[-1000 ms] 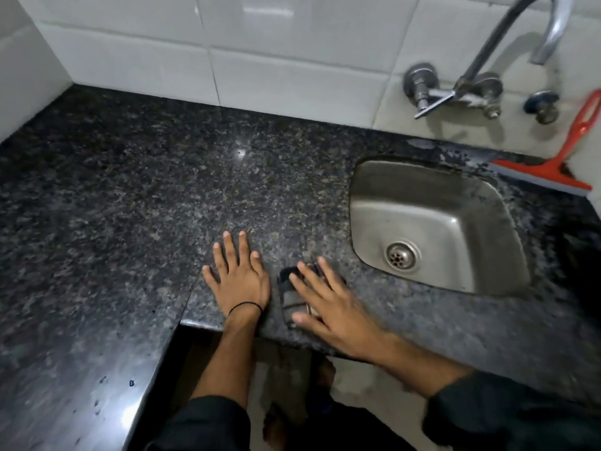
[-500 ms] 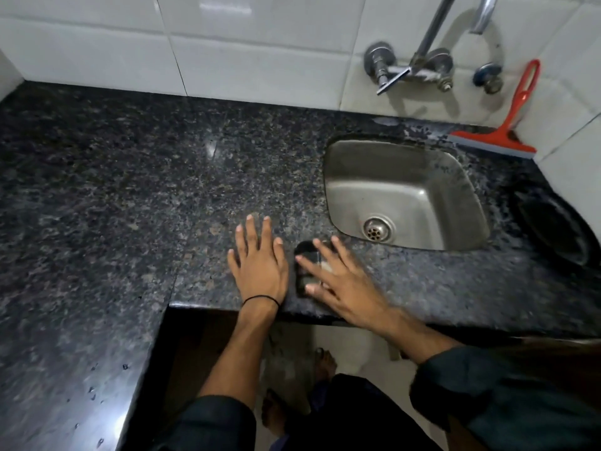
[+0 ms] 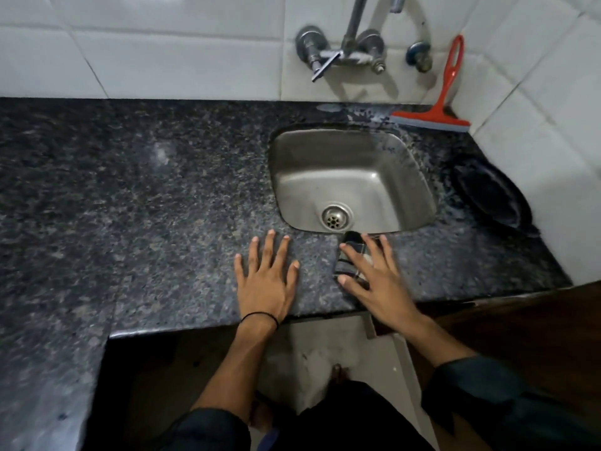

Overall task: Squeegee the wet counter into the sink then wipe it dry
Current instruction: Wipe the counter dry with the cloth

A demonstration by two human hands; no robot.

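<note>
Counter point(image 3: 130, 196) of dark granite spreads around the steel sink point(image 3: 354, 164); left hand point(image 3: 265, 281) lies flat, fingers spread; right hand point(image 3: 377, 278) presses a dark cloth point(image 3: 349, 252) at the sink's near edge, fingers extended; red squeegee point(image 3: 435, 115) leans against the back tiles.

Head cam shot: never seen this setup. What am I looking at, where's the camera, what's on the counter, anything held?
No robot here: a person works with bare hands, and one wide-angle camera on their head looks forward and down. The left hand lies flat and empty on the dark granite counter. The right hand presses flat on a dark folded cloth at the sink's near rim; it covers the cloth rather than grips it. The steel sink is set into the counter under a wall tap. A red squeegee leans on the tiles behind the sink, untouched. A dark round plate-like item sits far right.
</note>
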